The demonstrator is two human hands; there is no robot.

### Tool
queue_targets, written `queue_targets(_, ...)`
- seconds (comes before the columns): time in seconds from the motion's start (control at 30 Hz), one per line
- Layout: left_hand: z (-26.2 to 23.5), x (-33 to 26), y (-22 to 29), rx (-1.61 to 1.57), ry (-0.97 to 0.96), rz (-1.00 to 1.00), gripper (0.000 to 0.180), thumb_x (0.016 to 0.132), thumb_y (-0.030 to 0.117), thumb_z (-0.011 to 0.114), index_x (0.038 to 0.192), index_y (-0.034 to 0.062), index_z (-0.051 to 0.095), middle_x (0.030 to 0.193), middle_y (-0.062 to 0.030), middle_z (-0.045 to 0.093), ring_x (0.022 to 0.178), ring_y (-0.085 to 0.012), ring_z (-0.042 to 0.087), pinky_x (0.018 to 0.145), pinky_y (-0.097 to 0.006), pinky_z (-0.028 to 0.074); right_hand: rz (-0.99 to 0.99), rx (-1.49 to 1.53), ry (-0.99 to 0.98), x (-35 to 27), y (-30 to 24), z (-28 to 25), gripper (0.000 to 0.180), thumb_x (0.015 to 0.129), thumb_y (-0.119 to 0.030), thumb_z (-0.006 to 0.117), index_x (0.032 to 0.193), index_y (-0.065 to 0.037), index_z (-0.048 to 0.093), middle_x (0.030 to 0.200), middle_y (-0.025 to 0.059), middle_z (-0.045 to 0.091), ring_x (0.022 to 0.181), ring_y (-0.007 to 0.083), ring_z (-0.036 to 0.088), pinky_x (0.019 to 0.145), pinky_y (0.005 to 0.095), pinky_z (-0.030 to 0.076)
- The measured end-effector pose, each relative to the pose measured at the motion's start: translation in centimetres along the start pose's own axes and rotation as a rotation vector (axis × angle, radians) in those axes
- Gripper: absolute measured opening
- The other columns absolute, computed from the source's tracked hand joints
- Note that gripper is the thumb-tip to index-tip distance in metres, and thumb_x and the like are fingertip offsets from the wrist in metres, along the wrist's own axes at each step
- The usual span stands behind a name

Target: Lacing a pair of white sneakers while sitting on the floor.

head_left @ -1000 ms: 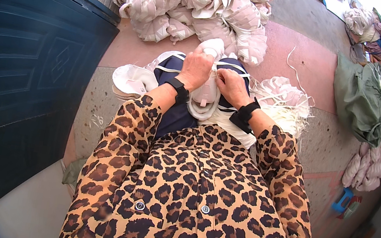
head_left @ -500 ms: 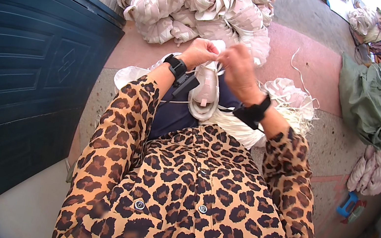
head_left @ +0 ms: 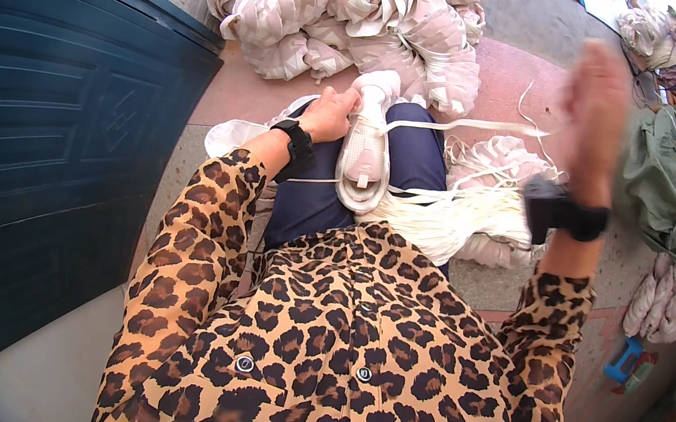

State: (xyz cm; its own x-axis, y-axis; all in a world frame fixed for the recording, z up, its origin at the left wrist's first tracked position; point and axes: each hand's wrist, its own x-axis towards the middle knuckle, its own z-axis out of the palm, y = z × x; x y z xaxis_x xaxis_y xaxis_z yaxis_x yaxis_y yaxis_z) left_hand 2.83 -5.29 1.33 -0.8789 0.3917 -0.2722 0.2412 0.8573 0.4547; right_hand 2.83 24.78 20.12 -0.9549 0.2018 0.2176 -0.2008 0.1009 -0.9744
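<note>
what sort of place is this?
Probably an informal shoe-work spot beside a building, maybe outdoors. Signs: a white shoe on the wearer's lap, a large pile of pinkish-white bundles on the ground, and a dark blue panelled door at the left.

The shoe (head_left: 366, 146) is white and pink; lace (head_left: 493, 127), white; shirt (head_left: 355, 329), leopard-print; trousers (head_left: 420, 153), navy.

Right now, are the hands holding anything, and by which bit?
The blurred right hand seems to hold the flat white lace by its outer end. The left hand is at the pink-and-white shoe; its grip is unclear.
</note>
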Motion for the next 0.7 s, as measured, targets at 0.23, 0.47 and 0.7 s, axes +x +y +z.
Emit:
queue_targets(0.23, -0.5, -0.3, 1.0, 0.286, 0.05, 0.095, 0.016, 0.07, 0.004, 0.052, 0.084, 0.0035, 0.06, 0.078, -0.0171, 0.061, 0.085, -0.0338, 0.056, 0.072, -0.041, 0.047, 0.186, -0.588, -0.665, -10.3, 14.5, 11.7, 0.022, 0.076, -0.023, 0.057, 0.09, -0.006, 0.064, 0.079, 0.0188, 0.062, 0.076, 0.0312, 0.061, 0.069, 0.0376, 0.047)
queue_targets(0.47, -1.5, -2.8, 2.3, 0.515, 0.132, 0.079, 0.009, 0.069, 0.01, 0.055, 0.072, 0.0053, 0.061, 0.072, -0.0139, 0.062, 0.081, -0.0282, 0.058, 0.066, -0.037, 0.048, -0.28, -0.986, -0.584, -12.0, 17.8, 15.1, 0.014, 0.075, -0.015, 0.053, 0.074, -0.003, 0.06, 0.069, 0.0127, 0.061, 0.063, 0.0249, 0.063, 0.054, 0.0324, 0.05)
queue_targets(0.7, -1.7, -2.5, 1.5, 0.223, 0.252, -0.27, 0.017, 0.075, 0.01, 0.049, 0.086, -0.0007, 0.058, 0.08, -0.019, 0.062, 0.082, -0.0337, 0.059, 0.069, -0.041, 0.048, -0.592, -0.956, -1.025, -8.6, 15.2, 13.3, 0.008, 0.074, -0.005, 0.049, 0.072, -0.002, 0.056, 0.072, 0.0156, 0.06, 0.072, 0.026, 0.062, 0.057, 0.0318, 0.05)
